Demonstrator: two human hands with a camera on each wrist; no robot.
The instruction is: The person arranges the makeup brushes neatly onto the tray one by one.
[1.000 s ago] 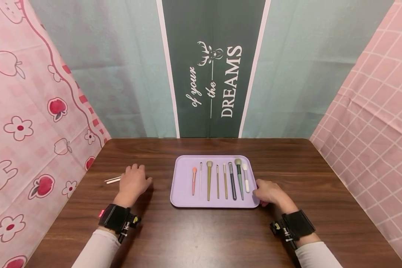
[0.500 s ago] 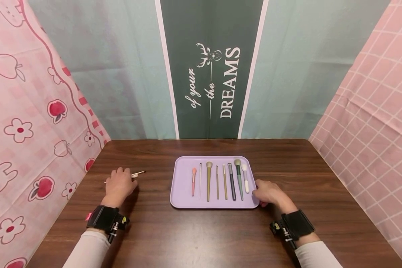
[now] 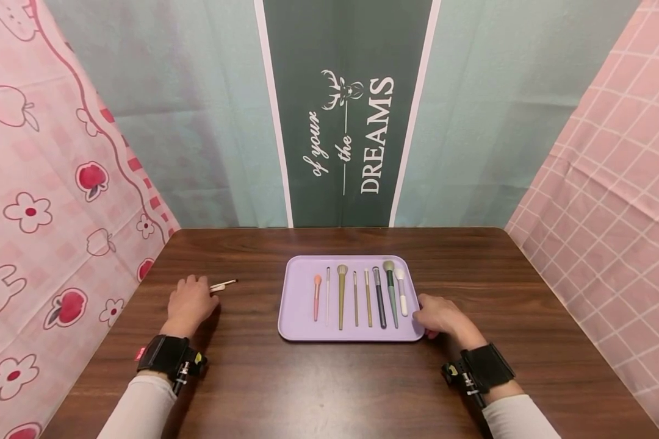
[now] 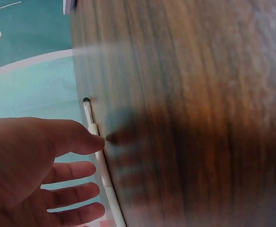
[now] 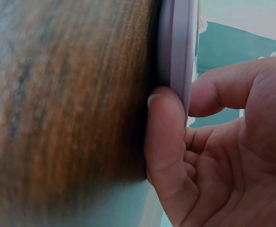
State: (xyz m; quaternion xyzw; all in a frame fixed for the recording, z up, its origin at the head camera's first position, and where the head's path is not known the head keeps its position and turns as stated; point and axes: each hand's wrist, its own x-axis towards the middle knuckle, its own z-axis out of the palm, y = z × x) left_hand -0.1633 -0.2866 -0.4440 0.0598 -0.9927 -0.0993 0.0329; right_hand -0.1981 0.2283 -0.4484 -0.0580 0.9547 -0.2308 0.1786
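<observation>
At the left of the table my left hand (image 3: 189, 301) hovers over or rests on two slim pale makeup brushes; which one cannot be told. The dark-tipped brush (image 3: 229, 282) and the whitish one (image 3: 218, 288) stick out past its fingers. The left wrist view has the thumb overlapping the whitish brush (image 4: 107, 177), other fingers extended and apart. My right hand (image 3: 443, 316) pinches the lower right corner of a lilac tray (image 3: 298, 305), its rim (image 5: 179, 47) between thumb and fingers. Several makeup brushes lie side by side in the tray, among them an olive one (image 3: 342, 305) and a pink one (image 3: 316, 305).
Everything sits on a dark wood-grain table (image 3: 318, 390). A green curtain (image 3: 340, 207) with white lettering hangs behind the far edge. Patterned pink cloths hang along the left side (image 3: 33, 256) and the right side (image 3: 609, 244).
My left hand has slid left along the two loose brushes, uncovering their right ends while hiding their left ends. The right hand and tray have stayed put.
</observation>
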